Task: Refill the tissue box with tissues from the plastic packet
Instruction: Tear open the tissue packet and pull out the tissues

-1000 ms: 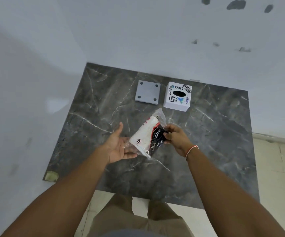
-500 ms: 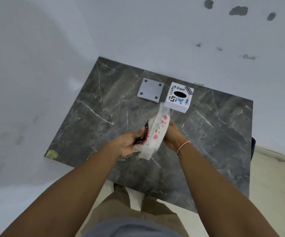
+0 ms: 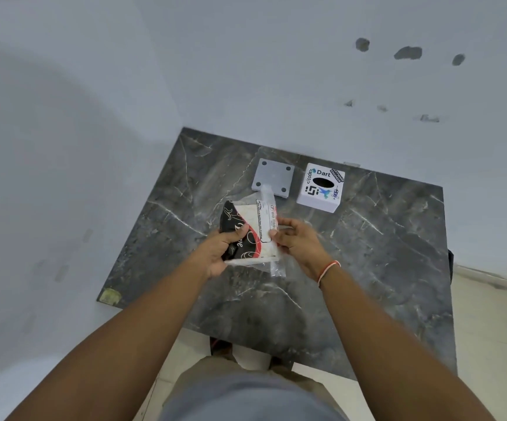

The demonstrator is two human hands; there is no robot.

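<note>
Your hands both grip the packet (image 3: pixel 250 232) above the counter (image 3: pixel 367 253), left hand (image 3: pixel 220 253) clasping its dark end, right hand (image 3: pixel 299 238) pinching its clear edge, with the tissue box (image 3: pixel 319 189) beyond beside a grey plate (image 3: pixel 272 180).

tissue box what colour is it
White, with stickers on top around a dark oval slot; the tissue box shows best in the head view.
</note>
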